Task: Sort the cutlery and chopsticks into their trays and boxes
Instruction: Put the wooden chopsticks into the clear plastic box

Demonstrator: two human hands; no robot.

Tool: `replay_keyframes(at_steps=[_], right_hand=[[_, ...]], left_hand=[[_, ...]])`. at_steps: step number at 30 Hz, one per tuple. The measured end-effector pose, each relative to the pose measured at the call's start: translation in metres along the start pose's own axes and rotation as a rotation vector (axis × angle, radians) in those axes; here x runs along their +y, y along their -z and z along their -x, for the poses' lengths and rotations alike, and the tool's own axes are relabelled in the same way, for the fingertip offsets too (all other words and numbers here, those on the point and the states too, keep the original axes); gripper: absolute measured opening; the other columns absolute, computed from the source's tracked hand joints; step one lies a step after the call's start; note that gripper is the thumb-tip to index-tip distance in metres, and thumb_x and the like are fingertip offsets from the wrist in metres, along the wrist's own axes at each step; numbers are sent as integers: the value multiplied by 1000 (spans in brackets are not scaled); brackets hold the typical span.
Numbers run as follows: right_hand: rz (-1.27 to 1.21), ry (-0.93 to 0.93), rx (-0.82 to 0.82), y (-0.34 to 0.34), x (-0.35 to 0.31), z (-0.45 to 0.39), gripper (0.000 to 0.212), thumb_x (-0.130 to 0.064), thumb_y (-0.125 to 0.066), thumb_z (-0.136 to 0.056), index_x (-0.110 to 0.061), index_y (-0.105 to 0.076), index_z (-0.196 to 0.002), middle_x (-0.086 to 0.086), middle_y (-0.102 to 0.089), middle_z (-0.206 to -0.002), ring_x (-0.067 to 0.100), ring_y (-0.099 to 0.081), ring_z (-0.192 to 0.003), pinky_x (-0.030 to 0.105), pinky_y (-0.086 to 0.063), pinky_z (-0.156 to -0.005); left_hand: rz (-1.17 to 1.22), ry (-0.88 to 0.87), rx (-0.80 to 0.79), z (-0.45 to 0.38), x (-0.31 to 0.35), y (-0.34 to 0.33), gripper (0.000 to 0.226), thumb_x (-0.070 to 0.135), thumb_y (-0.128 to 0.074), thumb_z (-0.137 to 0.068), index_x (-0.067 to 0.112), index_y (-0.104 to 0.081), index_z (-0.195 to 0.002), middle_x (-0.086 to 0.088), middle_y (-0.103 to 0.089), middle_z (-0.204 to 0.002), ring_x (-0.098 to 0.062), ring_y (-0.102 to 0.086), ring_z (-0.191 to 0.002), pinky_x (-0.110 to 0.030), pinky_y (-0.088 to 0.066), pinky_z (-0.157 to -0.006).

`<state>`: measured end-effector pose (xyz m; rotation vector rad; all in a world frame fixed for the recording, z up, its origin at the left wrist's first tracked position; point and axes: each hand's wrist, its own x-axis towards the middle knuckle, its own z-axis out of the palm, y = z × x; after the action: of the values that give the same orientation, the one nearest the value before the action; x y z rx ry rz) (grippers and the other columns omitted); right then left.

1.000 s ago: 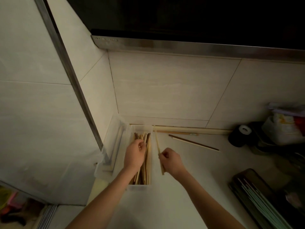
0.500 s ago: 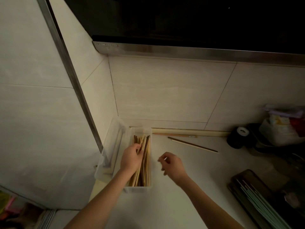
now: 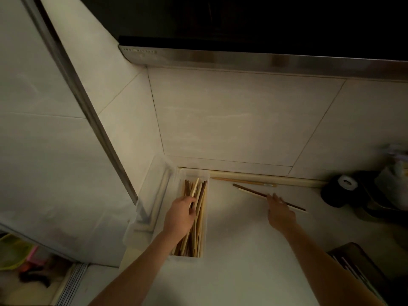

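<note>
Chopsticks (image 3: 195,217) fill the box (image 3: 205,177) — left hand (image 3: 180,217) grips some, right hand (image 3: 280,212) touches a loose pair (image 3: 249,191).

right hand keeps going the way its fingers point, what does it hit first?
The right hand already reaches the loose chopstick pair lying on the counter; its fingertips seem to touch them. Past those come the chopsticks along the wall, though depth is unclear.

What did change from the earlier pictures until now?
The right hand let go its chopstick by the clear box, then moved right to the loose chopsticks on the counter. The left hand stayed on the box's chopsticks.
</note>
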<state>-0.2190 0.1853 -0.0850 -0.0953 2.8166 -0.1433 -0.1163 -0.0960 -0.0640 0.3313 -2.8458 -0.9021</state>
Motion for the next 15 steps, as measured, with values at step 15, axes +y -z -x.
replay_keyframes(at_steps=[15], right_hand=[[131, -47, 19, -11, -2, 7, 43, -22, -41, -98, -11, -28, -138, 12, -37, -138, 28, -35, -128, 41, -38, -100]], left_hand=[[40, 0, 77, -2, 2, -3, 26, 18, -55, -92, 17, -63, -117, -2, -64, -113, -15, -61, -99, -20, -46, -82]])
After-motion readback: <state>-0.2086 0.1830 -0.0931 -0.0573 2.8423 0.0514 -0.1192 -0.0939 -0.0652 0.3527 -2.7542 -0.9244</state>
